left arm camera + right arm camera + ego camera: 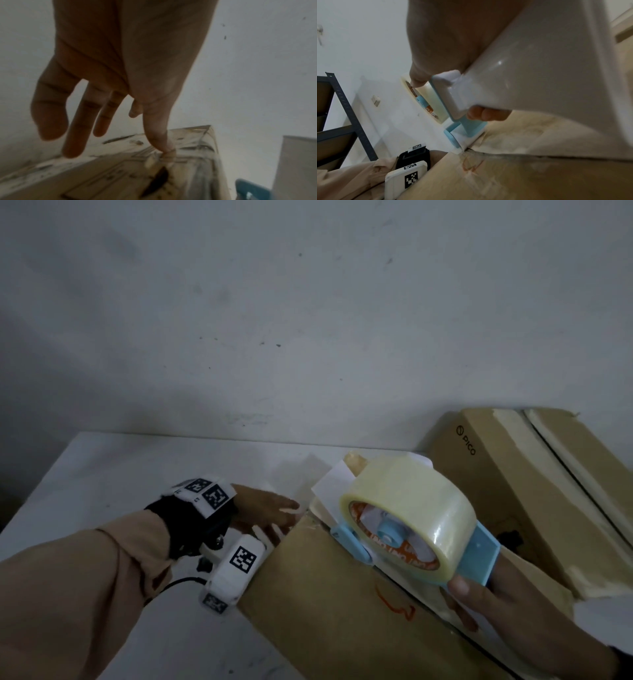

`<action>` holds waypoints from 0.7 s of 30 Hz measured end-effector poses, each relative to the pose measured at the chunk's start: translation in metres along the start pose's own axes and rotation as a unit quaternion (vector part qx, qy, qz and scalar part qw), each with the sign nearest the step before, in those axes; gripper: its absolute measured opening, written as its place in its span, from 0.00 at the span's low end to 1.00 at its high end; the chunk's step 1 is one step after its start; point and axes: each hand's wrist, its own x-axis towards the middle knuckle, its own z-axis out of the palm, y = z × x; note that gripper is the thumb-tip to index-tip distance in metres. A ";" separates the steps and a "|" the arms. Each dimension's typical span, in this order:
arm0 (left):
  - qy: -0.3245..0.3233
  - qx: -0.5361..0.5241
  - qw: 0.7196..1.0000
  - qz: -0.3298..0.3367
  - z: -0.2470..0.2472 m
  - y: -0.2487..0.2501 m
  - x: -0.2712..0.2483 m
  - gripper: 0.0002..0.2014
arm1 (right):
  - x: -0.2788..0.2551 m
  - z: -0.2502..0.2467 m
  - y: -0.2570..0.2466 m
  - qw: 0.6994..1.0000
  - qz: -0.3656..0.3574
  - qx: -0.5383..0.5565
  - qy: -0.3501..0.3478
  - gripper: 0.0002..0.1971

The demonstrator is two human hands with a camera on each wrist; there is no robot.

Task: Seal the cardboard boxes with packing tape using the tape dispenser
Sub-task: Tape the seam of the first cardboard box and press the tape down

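A brown cardboard box [329,604] lies in front of me on the white table [113,470], its top seam running away from me. My right hand [507,607] grips the handle of the light blue tape dispenser [407,529], which carries a large roll of clear tape and rests on the seam [513,155] with its front end down. My left hand [270,511] lies with straight fingers against the box's far left corner. In the left wrist view its thumb tip [163,146] touches the box top [120,169] while the other fingers [75,135] hang spread.
A second, larger cardboard box [534,491] marked PICO stands at the right, its top flaps split by a dark gap. A pale wall rises behind the table. A dark metal shelf rack [342,121] stands off to the left.
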 end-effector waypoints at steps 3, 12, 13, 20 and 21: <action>0.112 0.011 0.991 0.076 -0.005 0.010 -0.006 0.12 | 0.001 0.001 -0.004 1.000 -0.005 -0.005 -0.002 0.33; -0.045 -0.049 0.998 -0.005 0.018 0.021 -0.032 0.20 | 0.000 0.004 -0.007 1.000 0.013 -0.016 -0.003 0.36; -0.045 -0.040 0.998 -0.014 0.020 0.026 -0.036 0.21 | 0.000 0.003 -0.007 1.000 0.016 -0.015 -0.001 0.37; -0.033 0.066 0.997 -0.009 0.023 0.021 -0.043 0.40 | 0.000 0.002 -0.006 0.999 0.029 -0.022 0.012 0.40; -0.022 0.082 0.996 0.025 0.023 0.016 -0.044 0.40 | 0.000 0.002 -0.006 0.999 0.026 -0.029 0.012 0.40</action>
